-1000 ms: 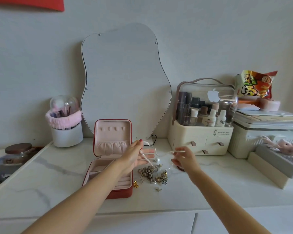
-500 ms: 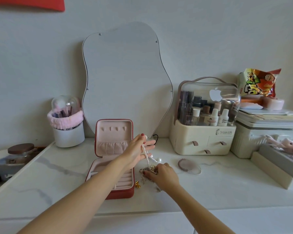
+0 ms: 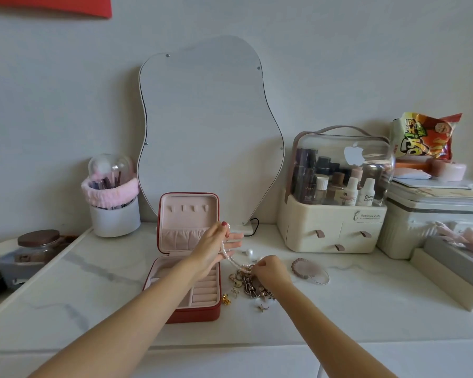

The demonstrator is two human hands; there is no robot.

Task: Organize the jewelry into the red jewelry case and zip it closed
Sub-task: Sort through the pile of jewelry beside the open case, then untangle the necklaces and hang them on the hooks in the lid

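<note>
The red jewelry case [image 3: 194, 315] lies open on the white marble counter, its pink lid standing upright against the mirror. My left hand [image 3: 215, 248] is raised beside the lid and pinches the top of a pearl necklace [image 3: 228, 255] that hangs down to the right. My right hand [image 3: 271, 270] pinches the lower end of that strand, just above a heap of gold and dark jewelry [image 3: 250, 286]. A small gold piece [image 3: 225, 299] and a pale charm [image 3: 263, 306] lie loose by the case's front corner. A large pearl [image 3: 249, 252] sits behind the heap.
A beaded bracelet and a thin chain [image 3: 310, 271] lie right of the heap. A wavy mirror [image 3: 208, 137] leans on the wall. A cosmetics organizer [image 3: 336, 214] stands to the right, a brush holder [image 3: 114, 205] to the left, and boxes [image 3: 443, 279] at the far right.
My right hand came in from the right to the jewelry heap and took the necklace's lower end, uncovering the bracelet. My left hand stayed raised with the strand's top.
</note>
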